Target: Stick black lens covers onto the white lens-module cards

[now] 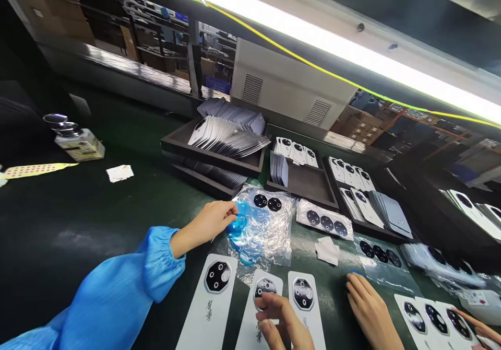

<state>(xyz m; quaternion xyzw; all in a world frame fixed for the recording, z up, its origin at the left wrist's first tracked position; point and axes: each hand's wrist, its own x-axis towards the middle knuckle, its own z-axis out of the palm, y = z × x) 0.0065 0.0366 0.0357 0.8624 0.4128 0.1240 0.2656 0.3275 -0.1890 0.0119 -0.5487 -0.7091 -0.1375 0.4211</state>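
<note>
Two hands work close together over a dark green bench. The left hand (207, 222), coming out of a blue sleeve (156, 266), rests on the near edge of a clear plastic bag (270, 235), its fingers curled against a blue lump (238, 223). Whether they pinch the lump or the plastic, I cannot tell. The bag lies directly to that hand's right, its long side running up and down the view, with round black pieces (266, 201) inside near its far end.

The right hand (284, 321) has its fingers loosely spread and holds nothing that shows. It hovers over the middle of three white cards (266, 276), making it the nearer hand to the cards, while the left is nearer the bag. Just right of those cards is another hand (371, 308), and I cannot tell whose. Dark trays (219, 164) of stacked cards stand beyond the bag.
</note>
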